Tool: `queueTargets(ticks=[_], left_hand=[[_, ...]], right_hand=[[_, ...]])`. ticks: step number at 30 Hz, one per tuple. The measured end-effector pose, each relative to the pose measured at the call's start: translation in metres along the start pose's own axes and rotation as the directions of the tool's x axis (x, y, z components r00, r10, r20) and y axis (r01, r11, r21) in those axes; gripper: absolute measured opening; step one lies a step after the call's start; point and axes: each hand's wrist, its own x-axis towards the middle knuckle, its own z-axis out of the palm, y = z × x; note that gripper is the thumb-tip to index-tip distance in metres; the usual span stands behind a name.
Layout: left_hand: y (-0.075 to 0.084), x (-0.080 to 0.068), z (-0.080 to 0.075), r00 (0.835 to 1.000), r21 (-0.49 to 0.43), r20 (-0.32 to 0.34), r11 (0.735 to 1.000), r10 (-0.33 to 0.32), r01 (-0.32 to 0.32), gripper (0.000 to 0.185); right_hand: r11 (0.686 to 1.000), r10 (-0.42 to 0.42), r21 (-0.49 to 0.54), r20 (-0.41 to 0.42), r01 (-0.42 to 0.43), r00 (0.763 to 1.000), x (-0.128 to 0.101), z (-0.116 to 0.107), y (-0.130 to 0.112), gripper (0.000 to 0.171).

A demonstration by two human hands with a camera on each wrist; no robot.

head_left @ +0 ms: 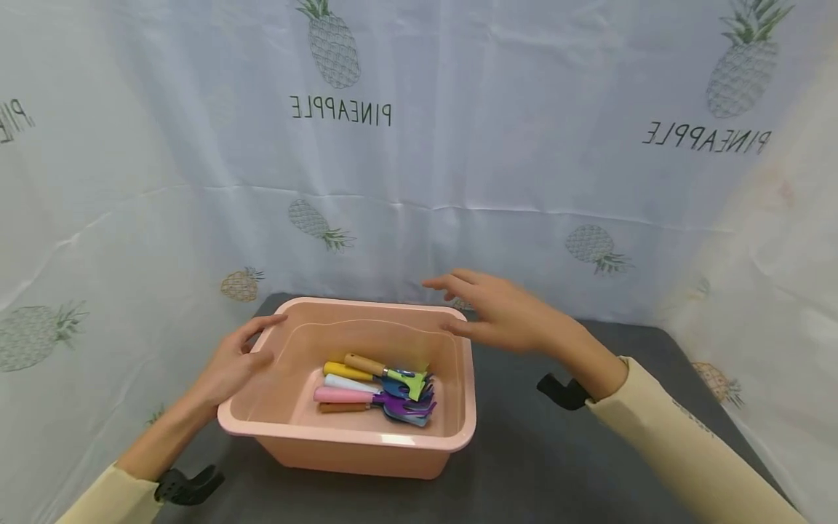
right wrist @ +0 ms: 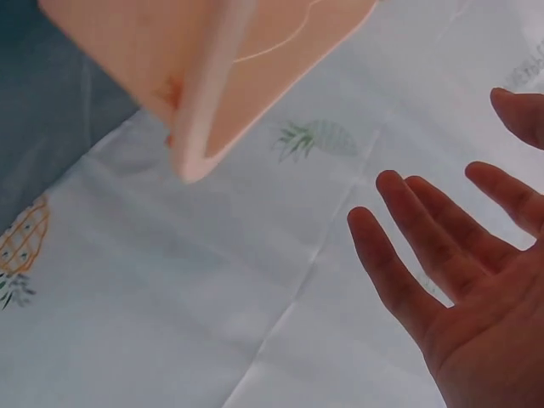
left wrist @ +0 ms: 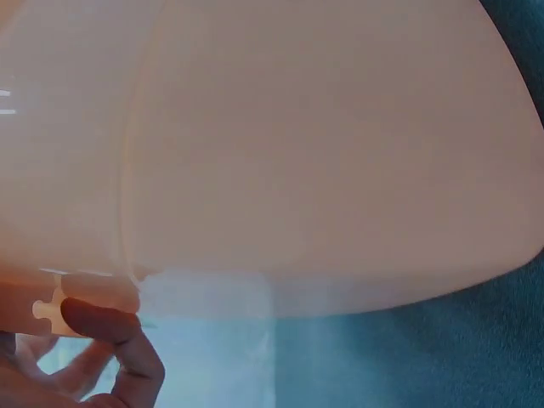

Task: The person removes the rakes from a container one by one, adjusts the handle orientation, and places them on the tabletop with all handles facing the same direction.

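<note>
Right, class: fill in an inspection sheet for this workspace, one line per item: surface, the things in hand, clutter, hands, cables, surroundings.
Surface: dark grey table top, bare around the tub.
Things in hand: pink plastic tub standing upright on the table; inside it a bundle of small garden tools with yellow, white, pink and wooden handles, heads pointing right.
Clutter: nothing seen.
Hands: left hand grips the tub's left rim, fingers curled at the edge; right hand open, hovering above the tub's far right corner, not touching in the wrist view.
Cables: nothing seen; black wrist mounts only.
Surroundings: white cloth backdrop printed with pineapples on all sides.
</note>
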Motion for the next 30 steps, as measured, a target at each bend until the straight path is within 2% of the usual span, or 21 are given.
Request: queueTargets(ticks=[3,10,17,21,25,27,30], left_hand=[[-0.001,-0.001,-0.001,1.0,-0.011,-0.001,1.0,-0.018,0.018,0.063],[-0.001,0.002,-0.001,0.999,0.059,-0.014,0.997,-0.049,0.05,0.063],[-0.002,0.003,0.0,0.999,0.051,-0.018,0.998,-0.031,0.032,0.063],[-0.002,0.003,0.0,0.999,0.044,-0.025,0.999,-0.025,0.026,0.063],[-0.001,0.003,0.0,0.999,0.053,-0.028,0.998,-0.021,0.022,0.063],[0.0,0.003,0.0,0.999,0.056,-0.028,0.998,-0.018,0.02,0.063],[0.0,0.003,0.0,0.999,0.049,-0.031,0.999,-0.02,0.021,0.063]], right_hand=[[0.998,-0.049,0.044,0.037,0.047,0.998,0.019,0.003,-0.009,0.057],[0.986,-0.157,0.086,0.155,0.145,0.975,0.066,0.02,-0.028,0.04],[0.984,-0.166,0.117,0.313,0.135,0.935,0.105,0.053,-0.036,0.032],[0.988,-0.128,0.13,0.363,0.085,0.923,0.12,0.07,-0.037,0.031],[0.979,-0.053,0.201,0.409,-0.033,0.911,0.125,0.08,-0.036,0.03],[0.957,-0.018,0.265,0.451,-0.115,0.892,0.126,0.084,-0.034,0.028],[0.922,0.009,0.324,0.527,-0.21,0.85,0.125,0.092,-0.031,0.018]])
